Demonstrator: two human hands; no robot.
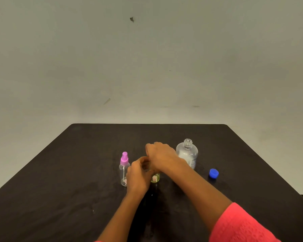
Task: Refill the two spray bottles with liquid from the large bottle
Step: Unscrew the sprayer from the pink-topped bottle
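A green bottle (pixel 155 178) is held upright on the table (pixel 59 172) between both hands. Its body is gripped by the left hand (pixel 138 175), whose fingers are curled round it from the left. Only the lower right part of the bottle, with a pale label on it, is seen below the right wrist. The top of the bottle is covered by the right hand (pixel 160 154), which is laid over it from above, knuckles up, with the fingers curled down round it. The spray head is hidden, and whether it is on the bottle cannot be told. The two hands are touching, the right one above and just behind the left.

Just to the left of the left hand a pink bottle (pixel 124 170) is seen, upright and clear-walled, with its pink spray head on and a thin tube visible inside. Its right side is overlapped by the back of the left hand; whether the two touch cannot be told.

Behind and to the right of the right hand the large bottle (pixel 187 154) is stood upright, close beside the wrist, with its threaded neck uncapped. A blue cap (pixel 214 173) is laid on the table further right, apart from the right forearm and near the large bottle.

The right upper arm is covered by a coral sleeve (pixel 238 224). Beyond the hands and the table's far edge a pale wall (pixel 147 58) is seen.
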